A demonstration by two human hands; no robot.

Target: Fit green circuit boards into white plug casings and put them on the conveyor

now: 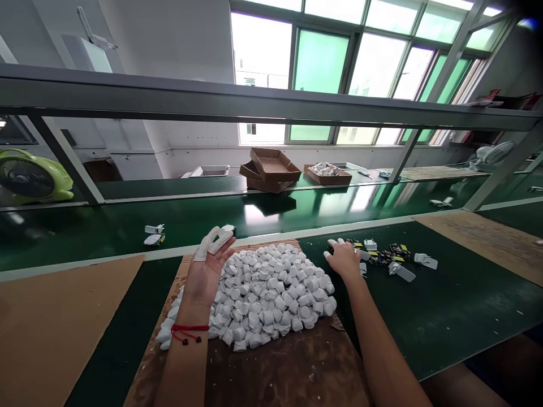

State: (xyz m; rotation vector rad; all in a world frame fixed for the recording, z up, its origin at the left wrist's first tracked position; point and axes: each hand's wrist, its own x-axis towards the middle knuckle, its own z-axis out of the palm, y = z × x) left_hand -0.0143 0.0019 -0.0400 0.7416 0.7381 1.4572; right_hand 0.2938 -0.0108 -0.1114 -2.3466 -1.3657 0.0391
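My left hand (213, 254) is raised palm-up over the left side of a heap of small white plastic caps (271, 294). Its fingers are stretched out, with white covers on some of them. Just past the fingertips, a small white piece (229, 228) shows at the edge of the green belt; a grip on it is not visible. To the right of the heap, my right hand (344, 260) reaches with spread, white-tipped fingers to the edge of a cluster of small circuit boards (382, 255) with yellow patches. White plastic parts (401, 272) lie among the boards.
The caps rest on a brown board (292, 367). Beyond runs a green belt (203, 215) carrying white assemblies (154, 235). Cardboard trays (271, 169) stand behind it. A grey shelf beam (271, 104) crosses overhead; a green fan (34, 176) is at left.
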